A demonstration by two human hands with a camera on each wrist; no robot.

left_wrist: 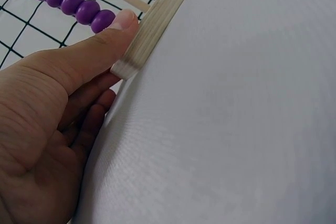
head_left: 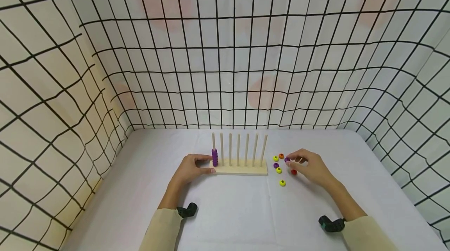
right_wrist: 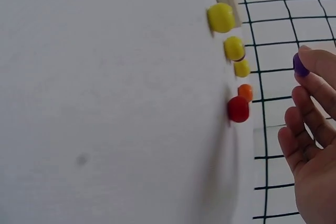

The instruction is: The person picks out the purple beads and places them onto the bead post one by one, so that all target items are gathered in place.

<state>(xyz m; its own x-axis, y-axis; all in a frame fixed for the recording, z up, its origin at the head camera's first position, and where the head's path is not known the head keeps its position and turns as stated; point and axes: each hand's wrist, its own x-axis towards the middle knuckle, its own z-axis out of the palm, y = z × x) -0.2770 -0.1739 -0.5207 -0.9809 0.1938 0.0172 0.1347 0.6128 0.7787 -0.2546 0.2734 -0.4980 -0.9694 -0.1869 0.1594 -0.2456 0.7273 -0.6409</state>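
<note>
A wooden peg rack [head_left: 240,169] with several upright pegs stands on the table. Its leftmost peg carries a stack of purple beads [head_left: 215,158]. My left hand [head_left: 190,169] grips the rack's left end, thumb at the front edge beside the lowest bead and fingers behind, as the left wrist view shows. Right of the rack, my right hand [head_left: 311,167] pinches a single purple bead [right_wrist: 300,65] between thumb and index finger, lifted above the table. The other fingers of that hand are loosely bent in the right wrist view.
Loose beads lie between rack and right hand: an orange bead [head_left: 281,156], a purple bead [head_left: 275,165], a red bead [head_left: 293,172] and three yellow ones, the nearest yellow bead [head_left: 282,183] in front. A black wire grid [head_left: 233,71] surrounds the white table [head_left: 239,216].
</note>
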